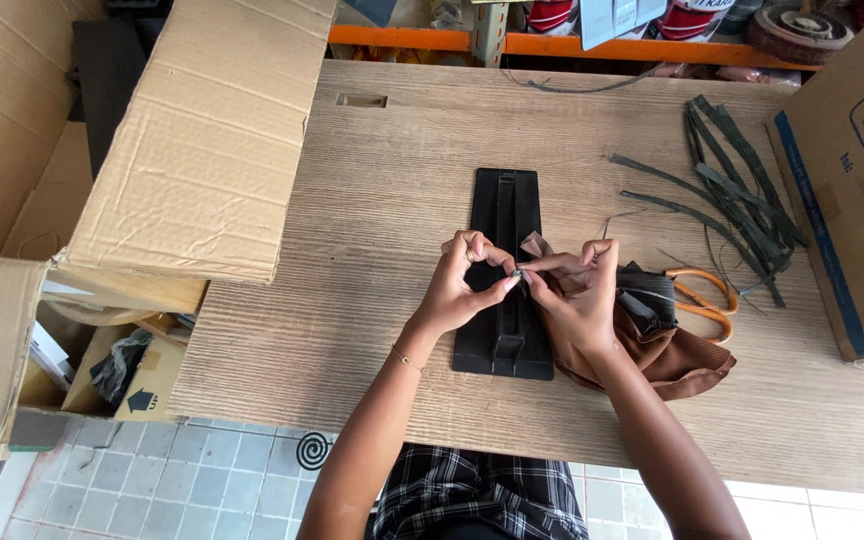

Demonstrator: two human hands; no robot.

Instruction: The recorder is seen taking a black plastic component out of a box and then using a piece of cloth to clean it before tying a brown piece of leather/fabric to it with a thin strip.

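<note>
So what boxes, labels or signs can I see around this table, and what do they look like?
Open cardboard box: left of the table, plain brown, big flap raised.
Cardboard box: right table edge, brown, with a blue stripe and blue pictogram squares.
Small box: on the floor at lower left, tan, with a dark arrow symbol.
Red and white containers: top shelf, labels partly hidden.
</note>
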